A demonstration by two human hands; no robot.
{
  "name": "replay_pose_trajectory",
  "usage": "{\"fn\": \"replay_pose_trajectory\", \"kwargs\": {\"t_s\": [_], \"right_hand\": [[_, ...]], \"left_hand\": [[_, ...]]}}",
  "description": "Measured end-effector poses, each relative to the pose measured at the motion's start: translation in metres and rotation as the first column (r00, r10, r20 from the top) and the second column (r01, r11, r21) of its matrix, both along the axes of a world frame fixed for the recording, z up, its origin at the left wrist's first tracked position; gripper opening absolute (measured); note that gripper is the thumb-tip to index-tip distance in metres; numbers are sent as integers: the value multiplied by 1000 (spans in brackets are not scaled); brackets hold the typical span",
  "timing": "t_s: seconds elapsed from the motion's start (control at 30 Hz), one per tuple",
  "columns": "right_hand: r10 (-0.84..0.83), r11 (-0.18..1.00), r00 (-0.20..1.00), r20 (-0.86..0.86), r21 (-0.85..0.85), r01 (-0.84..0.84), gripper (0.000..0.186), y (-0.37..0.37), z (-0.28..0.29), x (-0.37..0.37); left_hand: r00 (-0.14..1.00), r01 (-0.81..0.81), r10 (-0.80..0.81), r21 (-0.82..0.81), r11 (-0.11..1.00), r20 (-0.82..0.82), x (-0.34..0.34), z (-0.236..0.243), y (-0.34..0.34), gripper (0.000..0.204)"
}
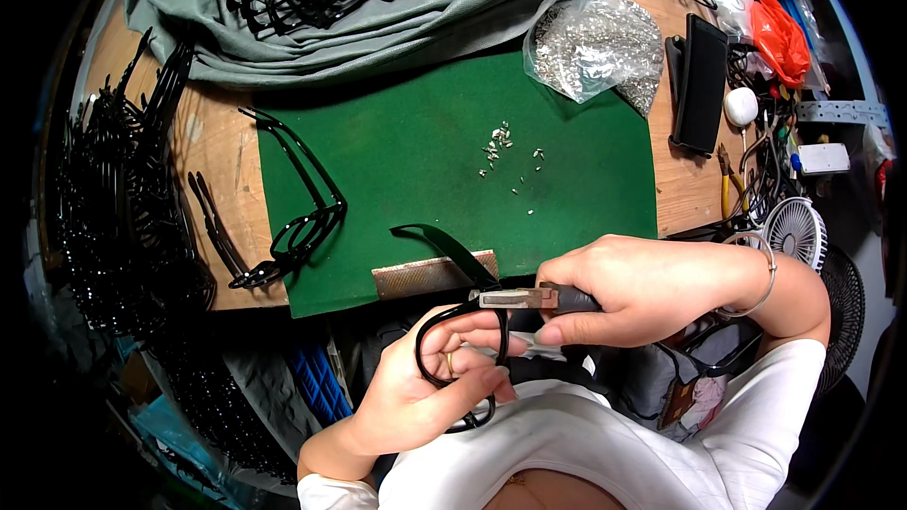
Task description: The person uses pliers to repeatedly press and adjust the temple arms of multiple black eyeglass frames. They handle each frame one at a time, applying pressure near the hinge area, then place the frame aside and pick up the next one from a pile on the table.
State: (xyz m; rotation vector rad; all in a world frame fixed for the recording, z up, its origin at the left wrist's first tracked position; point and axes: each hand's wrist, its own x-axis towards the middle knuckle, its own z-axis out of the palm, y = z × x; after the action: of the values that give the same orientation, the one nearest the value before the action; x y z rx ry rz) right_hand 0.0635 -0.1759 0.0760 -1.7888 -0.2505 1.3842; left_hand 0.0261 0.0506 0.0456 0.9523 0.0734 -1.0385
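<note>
Looking down, we see a wooden tabletop (219,146) with a grey cloth (283,28) bunched across its far edge, black frames lying in its folds. A green mat (425,170) covers the middle of the tabletop. Down the left side runs a long heap of black eyeglass frames (113,208), and one black frame with its arms unfolded (302,217) lies on the mat's left edge, with loose black temple arms (213,227) just beside it on the bare wood. At the far right of the mat sits a clear bag of small silver parts (595,42); next to it lies a black oblong case (701,83), and a small white fan (795,231) stands at the tabletop's right edge. A flat metal file block (430,274) rests on the mat's near edge.

Below that edge, over our lap, our right hand (642,288) has its grip closed around the dark handle of a small metal-tipped tool (529,299). Our left hand (435,378) has its grip clamped on a black eyeglass frame (458,345), one temple arm sticking up toward the mat, and the tool's tip meets the frame at its hinge. A scatter of tiny silver screws (505,146) lies mid-mat.
</note>
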Motion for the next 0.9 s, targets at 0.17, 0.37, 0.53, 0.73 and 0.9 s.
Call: {"fn": "replay_pose_trajectory", "kwargs": {"t_s": [0.17, 0.37, 0.53, 0.73, 0.9], "right_hand": [[41, 993, 875, 482, -116, 17, 34, 7, -8, -19], [-16, 998, 994, -108, 65, 24, 36, -1, 5, 4], [-25, 998, 998, -50, 52, 28, 32, -1, 1, 0], [-8, 987, 927, 375, -147, 68, 39, 8, -3, -16], [-58, 986, 906, 420, -118, 117, 36, 6, -4, -16]], "left_hand": [[999, -14, 14, 4, 1000, 42, -1, 3, -1, 42], [1000, -3, 3, -26, 1000, -5, 3, 2, -1, 41], [1000, 9, -10, -21, 1000, -23, 2, 2, 1, 43], [1000, -7, 6, -8, 1000, -30, 1, 4, -4, 44], [999, -21, 20, -15, 1000, -32, 1, 7, -8, 45]]}}
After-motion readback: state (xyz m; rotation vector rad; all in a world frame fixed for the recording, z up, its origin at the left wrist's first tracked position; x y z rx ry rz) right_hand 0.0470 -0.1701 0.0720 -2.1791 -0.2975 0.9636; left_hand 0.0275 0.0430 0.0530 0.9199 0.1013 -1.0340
